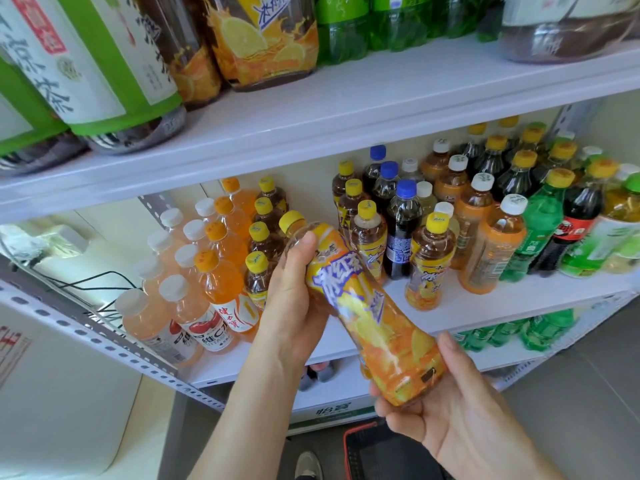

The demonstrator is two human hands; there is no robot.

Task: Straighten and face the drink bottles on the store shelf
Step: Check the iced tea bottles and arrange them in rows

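Note:
An iced tea bottle (pixel 367 313) with a yellow cap and orange-yellow label is tilted in front of the middle shelf (pixel 485 306), cap up and to the left. My left hand (pixel 294 299) grips its neck and upper body. My right hand (pixel 446 403) holds its base from below and the side. On the shelf behind stand rows of like iced tea bottles (pixel 429 258), orange drink bottles (pixel 221 271), pale pink drink bottles (pixel 173 313), cola bottles (pixel 401 216) and green soda bottles (pixel 540 230).
The upper shelf (pixel 346 109) carries large tea and green soda bottles. A grey perforated upright (pixel 104 337) frames the left side, with cables behind it. Below are a lower shelf with green bottles (pixel 519 334), a carton (pixel 332 410) and a red-rimmed basket (pixel 377 452) on the floor.

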